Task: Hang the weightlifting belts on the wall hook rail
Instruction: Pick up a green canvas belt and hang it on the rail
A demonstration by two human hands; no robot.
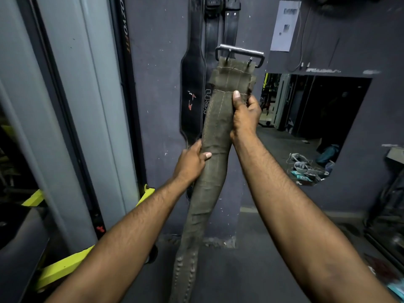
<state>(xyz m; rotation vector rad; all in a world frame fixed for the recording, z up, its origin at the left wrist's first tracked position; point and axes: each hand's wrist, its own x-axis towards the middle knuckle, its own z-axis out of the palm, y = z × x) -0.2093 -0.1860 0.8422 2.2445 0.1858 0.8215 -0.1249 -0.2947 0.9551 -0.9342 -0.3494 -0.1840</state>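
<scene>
- The olive-green belt (pixel 215 136) runs from the bottom edge of the view, nearest the person, up and away towards the wall; its stitched tail hangs low between the 2 forearms.
- The left hand (pixel 190 162) grips the belt partway up on its left edge, thumb laid across the front and fingers wrapped behind.
- Higher and farther out, the right hand (pixel 244 114) clasps the belt just below the buckle end, thumb pressed upright on the front face and fingers curled round the right edge.
- The belt's metal buckle (pixel 239 54), with 2 prongs, stands at the top of the raised end, tilted slightly down to the right, in front of the dark wall (pixel 161 62).
- Behind it, a wide black belt (pixel 192 90) with a small red and white logo hangs flat against the wall, partly covered by the olive belt.
- Beside that, 2 narrower black straps (pixel 231 25) hang from above the frame's top edge.
- To the right, a mirror (pixel 317 119) is set in the wall, with a paper sheet (pixel 284 27) above it.
- To the left stands a grey machine with yellow bars (pixel 63 267).
</scene>
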